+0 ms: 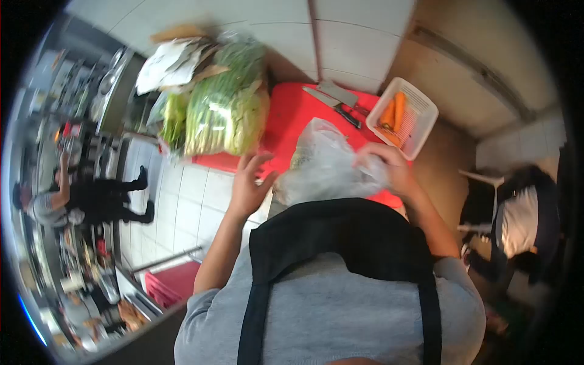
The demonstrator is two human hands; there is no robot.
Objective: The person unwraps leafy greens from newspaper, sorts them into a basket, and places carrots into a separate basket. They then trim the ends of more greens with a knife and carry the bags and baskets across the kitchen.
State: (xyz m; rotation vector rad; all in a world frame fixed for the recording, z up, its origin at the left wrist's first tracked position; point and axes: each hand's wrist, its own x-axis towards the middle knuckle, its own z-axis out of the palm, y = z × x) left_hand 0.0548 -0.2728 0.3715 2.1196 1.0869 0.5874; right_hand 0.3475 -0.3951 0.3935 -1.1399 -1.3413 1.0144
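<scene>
A crumpled clear plastic bag (325,167) lies on the red table (286,112) right in front of my apron; something greenish shows dimly through its left side. My right hand (389,167) grips the bag's right edge with fingers curled into the film. To the left of the bag, my left hand (249,182) is raised with its fingers apart and nothing in it. Beyond the bag lie a knife with a black handle (334,107) and a wide-bladed cleaver (339,93).
A white plastic basket (424,125) holding carrots (394,112) stands at the table's right. Large bagged green vegetables (225,115) and torn cardboard (173,64) fill the left end. One person (79,198) stands far left; another (517,219) is at the right.
</scene>
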